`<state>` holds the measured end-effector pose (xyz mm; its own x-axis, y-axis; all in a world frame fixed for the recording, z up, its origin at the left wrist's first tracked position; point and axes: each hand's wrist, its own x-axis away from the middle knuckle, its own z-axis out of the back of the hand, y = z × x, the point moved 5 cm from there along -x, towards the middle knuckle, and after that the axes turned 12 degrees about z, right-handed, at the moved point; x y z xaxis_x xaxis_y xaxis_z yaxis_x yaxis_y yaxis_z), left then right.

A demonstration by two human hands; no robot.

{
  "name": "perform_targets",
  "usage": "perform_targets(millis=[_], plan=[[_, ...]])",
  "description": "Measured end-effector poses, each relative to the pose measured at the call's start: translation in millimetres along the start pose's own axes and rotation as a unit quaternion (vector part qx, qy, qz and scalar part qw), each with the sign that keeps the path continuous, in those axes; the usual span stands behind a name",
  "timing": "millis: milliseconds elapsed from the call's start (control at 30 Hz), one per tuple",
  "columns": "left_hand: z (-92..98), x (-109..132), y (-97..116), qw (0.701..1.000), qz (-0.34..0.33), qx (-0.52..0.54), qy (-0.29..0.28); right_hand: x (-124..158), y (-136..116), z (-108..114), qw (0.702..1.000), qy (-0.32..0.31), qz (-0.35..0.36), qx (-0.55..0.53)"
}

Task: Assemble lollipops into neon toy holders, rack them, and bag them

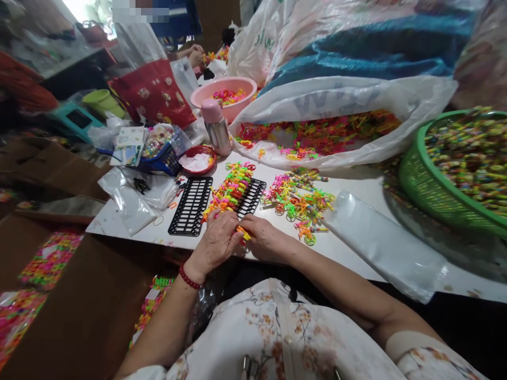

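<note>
At the table's near edge my left hand point(219, 240) and my right hand point(263, 237) come together, fingers closed on a small yellow-orange plastic toy point(243, 233) between them. The fingers hide part of it. Just beyond my hands, a row of bright plastic toys with small wheels point(233, 184) stands packed on a black slotted rack point(253, 194). Left of it lies a second black rack point(191, 206), its slots bare. To the right is a loose heap of similar wheeled toys point(295, 198), some with printed tubes.
Clear plastic bags point(384, 245) lie at right, before a green basket point(435, 179) of small colourful pieces. Behind are an open white sack point(356, 95), a pink basin point(241, 111), a flask point(217, 132) and a small red basket point(204, 171). Cardboard boxes point(87, 301) stand below left. Another person's hands point(194, 55) show behind.
</note>
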<state>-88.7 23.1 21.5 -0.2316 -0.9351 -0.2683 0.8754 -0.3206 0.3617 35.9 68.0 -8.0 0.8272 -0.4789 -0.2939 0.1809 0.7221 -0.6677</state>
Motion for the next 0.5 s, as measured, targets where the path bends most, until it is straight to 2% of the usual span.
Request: perform_targets(millis=[133,233,367,500], plan=[[6.3,4,5,0.998,-0.026,-0.012,0.059,10,22,23,0.982,0.056,-0.126,0.131],[8.0,8,12,0.994,-0.044,0.001,0.096,16,35,38,0.951,0.037,-0.202,0.23],[0.4,9,22,0.996,-0.056,0.018,0.068,22,34,44,0.934,0.01,-0.226,0.276],[-1.5,9,22,0.996,-0.044,0.022,0.07,36,25,44,0.94,0.065,-0.223,0.251]])
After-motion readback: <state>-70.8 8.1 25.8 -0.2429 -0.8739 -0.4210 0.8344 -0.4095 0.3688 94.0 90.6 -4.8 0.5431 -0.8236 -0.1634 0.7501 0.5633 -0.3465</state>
